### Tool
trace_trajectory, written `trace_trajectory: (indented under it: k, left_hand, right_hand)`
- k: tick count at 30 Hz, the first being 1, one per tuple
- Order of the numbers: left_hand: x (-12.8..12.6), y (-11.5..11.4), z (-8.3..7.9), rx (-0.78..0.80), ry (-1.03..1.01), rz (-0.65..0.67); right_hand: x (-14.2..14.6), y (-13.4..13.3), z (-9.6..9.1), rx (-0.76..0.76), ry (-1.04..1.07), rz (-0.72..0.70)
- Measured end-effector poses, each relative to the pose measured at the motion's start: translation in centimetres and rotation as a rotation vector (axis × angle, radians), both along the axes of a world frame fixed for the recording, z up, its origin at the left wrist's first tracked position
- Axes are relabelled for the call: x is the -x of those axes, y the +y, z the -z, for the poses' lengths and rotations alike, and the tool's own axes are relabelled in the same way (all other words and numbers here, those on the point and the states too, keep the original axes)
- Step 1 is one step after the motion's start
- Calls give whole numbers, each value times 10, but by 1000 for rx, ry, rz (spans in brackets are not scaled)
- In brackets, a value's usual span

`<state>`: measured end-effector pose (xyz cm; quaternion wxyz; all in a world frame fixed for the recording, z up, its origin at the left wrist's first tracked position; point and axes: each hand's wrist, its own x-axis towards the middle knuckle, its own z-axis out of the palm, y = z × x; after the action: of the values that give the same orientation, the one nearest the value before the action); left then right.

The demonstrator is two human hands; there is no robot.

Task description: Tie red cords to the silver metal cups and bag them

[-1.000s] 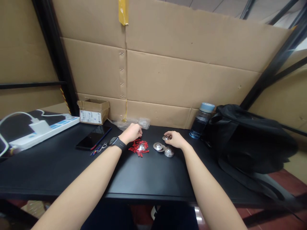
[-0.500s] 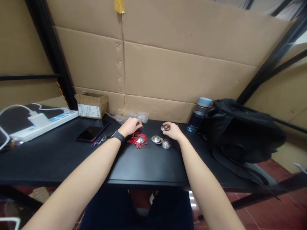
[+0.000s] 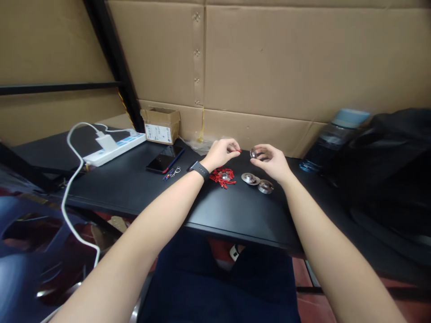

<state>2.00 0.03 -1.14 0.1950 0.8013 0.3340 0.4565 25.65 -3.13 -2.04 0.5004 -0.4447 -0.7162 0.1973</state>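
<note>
My left hand (image 3: 222,152), with a black watch on the wrist, is raised above the black table (image 3: 134,188) and pinches a small red piece between thumb and fingers. My right hand (image 3: 271,160) is lifted beside it and holds a small silver metal cap (image 3: 253,154) in its fingertips. The two hands are a few centimetres apart. Below the left hand lies a pile of small red pieces (image 3: 222,176) with a silver cap among them. Two more silver caps (image 3: 249,178) (image 3: 266,186) rest on the table under the right hand.
A dark phone (image 3: 161,160), a pen and keys lie left of the pile. A small cardboard box (image 3: 160,125) and a white power strip (image 3: 114,146) with cable stand at the back left. A water bottle (image 3: 328,139) and a black bag (image 3: 393,157) are at the right. Cardboard walls close the back.
Both hands have lifted off the table and come closer together, the left with a red piece, the right with a silver cap. The camera has turned left and tipped down.
</note>
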Motion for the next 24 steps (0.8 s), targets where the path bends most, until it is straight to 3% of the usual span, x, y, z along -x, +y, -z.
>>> trace_trajectory:
  k: [5, 13, 24]
  left_hand:
    - [-6, -3, 1, 52, -41, -3]
    - [-14, 0, 8, 65, -89, 105]
    - [-21, -6, 12, 144, -172, 117]
  right_hand:
    - [15, -9, -5, 37, 89, -86]
    - [33, -21, -12, 60, 132, -140]
    - [35, -23, -12, 77, 167, -141]
